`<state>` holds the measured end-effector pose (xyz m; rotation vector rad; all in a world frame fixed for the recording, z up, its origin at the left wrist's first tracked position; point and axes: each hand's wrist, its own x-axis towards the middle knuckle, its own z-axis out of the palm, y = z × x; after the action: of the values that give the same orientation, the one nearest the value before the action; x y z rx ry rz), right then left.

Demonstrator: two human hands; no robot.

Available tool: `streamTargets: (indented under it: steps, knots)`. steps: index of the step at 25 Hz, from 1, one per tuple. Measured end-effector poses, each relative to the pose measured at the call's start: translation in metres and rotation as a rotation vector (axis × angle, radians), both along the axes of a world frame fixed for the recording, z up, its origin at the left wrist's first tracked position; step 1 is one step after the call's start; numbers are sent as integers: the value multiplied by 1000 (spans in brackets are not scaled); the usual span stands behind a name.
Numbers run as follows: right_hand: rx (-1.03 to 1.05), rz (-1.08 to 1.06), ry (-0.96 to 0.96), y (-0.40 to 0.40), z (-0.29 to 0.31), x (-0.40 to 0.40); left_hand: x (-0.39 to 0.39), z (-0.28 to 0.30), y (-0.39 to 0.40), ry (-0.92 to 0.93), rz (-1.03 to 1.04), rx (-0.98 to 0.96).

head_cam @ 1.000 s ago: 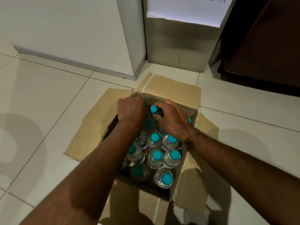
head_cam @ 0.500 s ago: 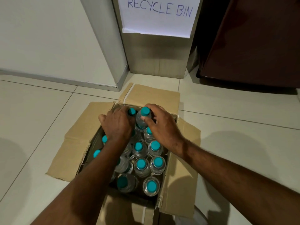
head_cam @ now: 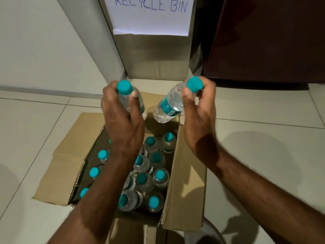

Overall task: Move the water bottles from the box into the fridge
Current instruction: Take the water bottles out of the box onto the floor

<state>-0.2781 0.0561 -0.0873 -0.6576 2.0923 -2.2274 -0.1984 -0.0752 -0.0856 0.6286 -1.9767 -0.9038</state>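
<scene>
Two water bottles are clear of the box; the left hand grips one upright, the right hand pinches the other by its neck, tilted; many remain boxed; next, carrying both to the fridge, seemingly the dark cabinet.

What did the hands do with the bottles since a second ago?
Both hands came up out of the cardboard box. The left hand now grips one water bottle and the right hand pinches another bottle near its cap, tilted. The remaining bottles stayed standing in the box.
</scene>
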Motion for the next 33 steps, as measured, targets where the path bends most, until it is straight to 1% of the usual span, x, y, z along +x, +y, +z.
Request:
streamTargets:
  steps: [2,4,6,8,11,14,17,19,23,27,33]
  knots:
    - [58,-75,51,14,-3,-7,-20,4,14,37,-128,50]
    - [125,-138,91,30,-14,-14,-40,-1,28,-20,-243,74]
    - [169,-152,85,44,-29,-19,-58,-10,34,-151,-332,65]
    - [215,-154,35,57,-48,-20,-74,-21,31,-300,-411,84]
    - [307,-152,-22,67,-76,-17,-94,-33,26,-565,-547,134]
    - [362,-126,-89,65,-97,-15,-106,-45,25,-808,-596,159]
    - [373,-105,-173,62,-110,-14,-111,-60,28,-956,-611,96]
    - [404,-93,-208,62,-118,-14,-115,-67,27,-986,-595,53]
    - [492,-53,-253,65,-125,-12,-122,-70,24,-985,-597,57]
    - [597,-45,-214,66,-125,-17,-122,-71,24,-1028,-651,97]
    - [651,-58,-178,69,-130,-14,-114,-71,24,-1060,-712,36]
